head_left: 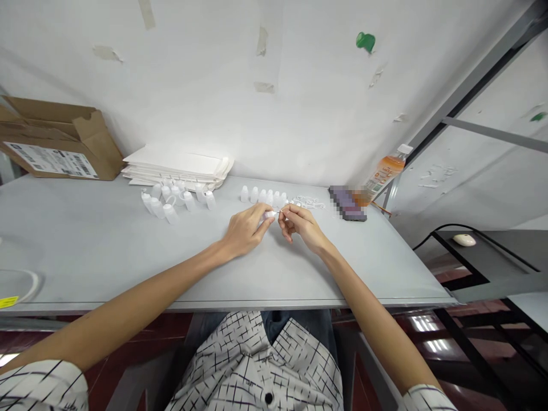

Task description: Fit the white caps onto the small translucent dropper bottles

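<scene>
My left hand [246, 231] is closed around a small white squeeze bottle [269, 214], which lies tilted sideways with its nozzle to the right. A thin dark needle-like tip shows between the bottle and my right hand [303, 227]. The thumb and forefinger of that hand pinch at the tip's end; whatever they hold is too small to name. Behind my hands stand several white bottles [254, 195] in a cluster. White looped pieces [309, 202] lie just right of them. Farther left is a group of bottles [170, 214], some with thin tips or loops on top.
The grey table [265, 274] meets a white wall. At the back left are an open cardboard box [55, 137] and a stack of white sheets [175, 162]. A blurred phone-like object [347, 204] and an orange drink bottle [383, 174] are on the right. A white cable [34, 285] lies left.
</scene>
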Demonstrator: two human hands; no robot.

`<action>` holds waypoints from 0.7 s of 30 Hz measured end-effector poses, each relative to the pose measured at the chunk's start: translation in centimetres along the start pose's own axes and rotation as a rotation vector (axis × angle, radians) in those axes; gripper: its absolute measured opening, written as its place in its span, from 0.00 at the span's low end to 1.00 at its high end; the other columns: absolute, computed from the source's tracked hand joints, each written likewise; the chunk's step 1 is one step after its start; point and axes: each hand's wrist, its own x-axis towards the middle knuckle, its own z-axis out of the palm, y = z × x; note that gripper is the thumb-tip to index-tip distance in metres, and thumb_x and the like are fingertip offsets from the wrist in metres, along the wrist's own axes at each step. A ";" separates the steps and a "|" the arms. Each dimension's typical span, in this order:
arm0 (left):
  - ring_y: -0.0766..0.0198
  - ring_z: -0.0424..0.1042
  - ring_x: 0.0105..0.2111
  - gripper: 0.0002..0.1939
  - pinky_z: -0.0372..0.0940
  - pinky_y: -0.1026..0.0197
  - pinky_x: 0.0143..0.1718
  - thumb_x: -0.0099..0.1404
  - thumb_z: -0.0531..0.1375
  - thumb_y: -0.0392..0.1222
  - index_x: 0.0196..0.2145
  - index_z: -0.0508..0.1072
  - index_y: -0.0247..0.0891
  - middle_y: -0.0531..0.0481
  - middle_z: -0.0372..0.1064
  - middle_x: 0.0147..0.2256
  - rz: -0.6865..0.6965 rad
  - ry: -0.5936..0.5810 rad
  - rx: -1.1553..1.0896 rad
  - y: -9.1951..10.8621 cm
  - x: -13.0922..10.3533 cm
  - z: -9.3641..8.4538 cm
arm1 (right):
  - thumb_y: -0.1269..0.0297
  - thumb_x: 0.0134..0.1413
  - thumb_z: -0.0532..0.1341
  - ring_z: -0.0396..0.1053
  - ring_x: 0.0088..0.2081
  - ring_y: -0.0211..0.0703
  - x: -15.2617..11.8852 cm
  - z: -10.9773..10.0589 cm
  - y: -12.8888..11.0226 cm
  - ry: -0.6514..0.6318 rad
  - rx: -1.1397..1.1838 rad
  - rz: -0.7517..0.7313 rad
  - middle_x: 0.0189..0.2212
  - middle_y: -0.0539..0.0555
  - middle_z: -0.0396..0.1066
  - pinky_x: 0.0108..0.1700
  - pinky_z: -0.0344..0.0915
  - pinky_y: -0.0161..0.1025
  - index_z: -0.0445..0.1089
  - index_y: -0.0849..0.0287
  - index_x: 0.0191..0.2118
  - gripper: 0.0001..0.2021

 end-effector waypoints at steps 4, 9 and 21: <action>0.62 0.73 0.32 0.14 0.64 0.62 0.33 0.72 0.49 0.48 0.45 0.68 0.39 0.49 0.75 0.38 0.004 -0.004 -0.011 0.0 0.0 0.0 | 0.55 0.60 0.57 0.62 0.18 0.32 0.1 -0.1 0.2 0.000 0.011 -0.007 0.23 0.47 0.63 0.20 0.59 0.33 0.64 0.59 0.31 0.12; 0.62 0.72 0.31 0.13 0.63 0.62 0.32 0.71 0.49 0.48 0.45 0.68 0.39 0.49 0.75 0.38 0.003 -0.003 -0.003 0.1 0.0 -0.1 | 0.55 0.60 0.58 0.62 0.18 0.32 0.1 -0.1 0.2 -0.002 0.008 -0.009 0.24 0.47 0.63 0.20 0.58 0.33 0.64 0.59 0.31 0.12; 0.62 0.72 0.31 0.13 0.62 0.62 0.32 0.71 0.49 0.48 0.44 0.69 0.40 0.50 0.75 0.37 0.008 -0.004 0.002 0.0 0.0 -0.2 | 0.55 0.59 0.58 0.62 0.18 0.32 0.0 0.0 -0.1 0.001 -0.021 0.006 0.24 0.46 0.64 0.20 0.58 0.33 0.63 0.59 0.31 0.12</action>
